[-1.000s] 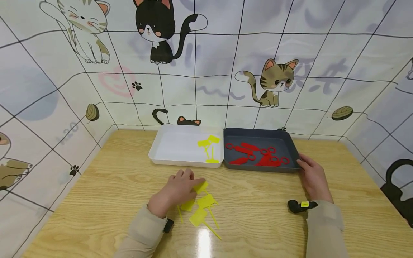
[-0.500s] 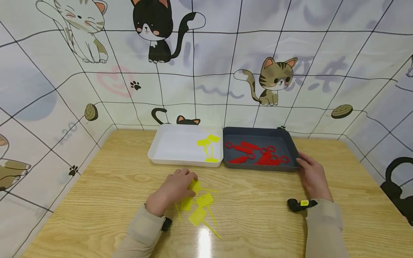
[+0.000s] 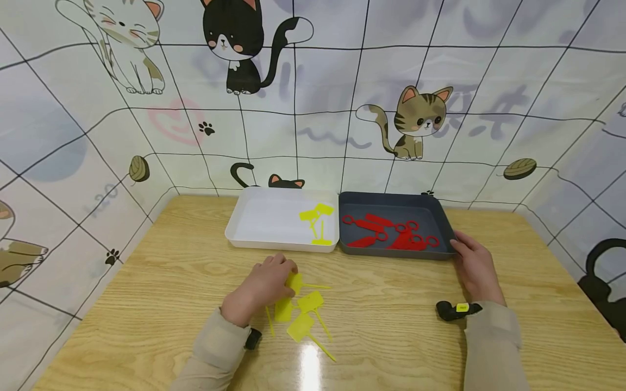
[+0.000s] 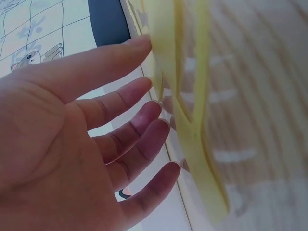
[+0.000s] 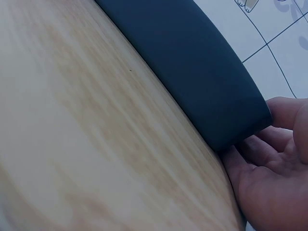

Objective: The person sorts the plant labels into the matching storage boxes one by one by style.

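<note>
My left hand (image 3: 264,285) is over a loose group of flat yellow plant labels with thin stems. Its thumb and fingertips touch the plant label (image 3: 294,283) at the top of the group, and the fingers look relaxed and spread in the left wrist view. Near it lie one plant label (image 3: 310,302), a lower plant label (image 3: 300,327) and another, partly hidden plant label (image 3: 282,310). On the right, my right hand (image 3: 476,269) grips the near right corner of the dark grey tray (image 3: 391,253), its thumb at the rim.
The white tray (image 3: 259,244) stands left of the grey one, against it, with several yellow labels (image 3: 320,241) at its right end. Inside the grey tray lie several flat red pieces (image 3: 374,225) with ring ends. A cat-print cloth wall (image 3: 323,92) rises behind the wooden table (image 3: 381,326).
My left hand has drawn back slightly to the left, and the top plant label has turned so its stem points right. My right hand stays on the grey tray.
</note>
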Demonstrator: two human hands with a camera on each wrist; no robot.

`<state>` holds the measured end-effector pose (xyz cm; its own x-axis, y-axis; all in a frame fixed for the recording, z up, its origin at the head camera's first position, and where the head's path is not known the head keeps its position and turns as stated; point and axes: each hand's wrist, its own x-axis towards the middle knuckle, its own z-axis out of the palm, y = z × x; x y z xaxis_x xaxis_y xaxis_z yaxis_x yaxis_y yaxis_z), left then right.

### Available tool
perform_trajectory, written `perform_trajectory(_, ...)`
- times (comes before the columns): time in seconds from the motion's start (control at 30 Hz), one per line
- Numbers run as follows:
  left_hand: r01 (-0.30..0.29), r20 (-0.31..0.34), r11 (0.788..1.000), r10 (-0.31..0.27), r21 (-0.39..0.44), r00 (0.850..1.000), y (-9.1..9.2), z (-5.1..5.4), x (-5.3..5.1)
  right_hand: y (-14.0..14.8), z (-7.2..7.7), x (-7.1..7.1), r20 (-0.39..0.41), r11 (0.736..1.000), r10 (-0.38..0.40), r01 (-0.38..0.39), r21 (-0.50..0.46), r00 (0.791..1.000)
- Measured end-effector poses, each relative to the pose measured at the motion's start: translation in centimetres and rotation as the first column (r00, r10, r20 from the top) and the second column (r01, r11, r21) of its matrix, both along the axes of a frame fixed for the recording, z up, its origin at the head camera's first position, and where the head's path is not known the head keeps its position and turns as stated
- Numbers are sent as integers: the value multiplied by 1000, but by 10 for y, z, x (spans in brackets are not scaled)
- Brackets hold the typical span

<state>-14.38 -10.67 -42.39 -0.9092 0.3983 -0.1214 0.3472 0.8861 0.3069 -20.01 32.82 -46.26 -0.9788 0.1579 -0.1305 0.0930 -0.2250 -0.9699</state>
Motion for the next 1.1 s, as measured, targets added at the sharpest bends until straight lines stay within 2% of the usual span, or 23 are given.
perform_trajectory(0.37, -1, 28, 999, 0, 42, 1000, -3, 1, 0, -2, 2, 1, 13, 999, -16, 16, 50, 1000)
perform_trajectory(0.67, -31, 73, 996, 25, 78, 997, -2, 3, -2, -1, 2, 0, -1, 1000, -4, 4, 1, 1000)
perform_trajectory(1.1, -30, 114, 994, 18, 107, 993, -4, 4, -1, -1, 1, 0, 26, 999, -20, 19, 32, 999)
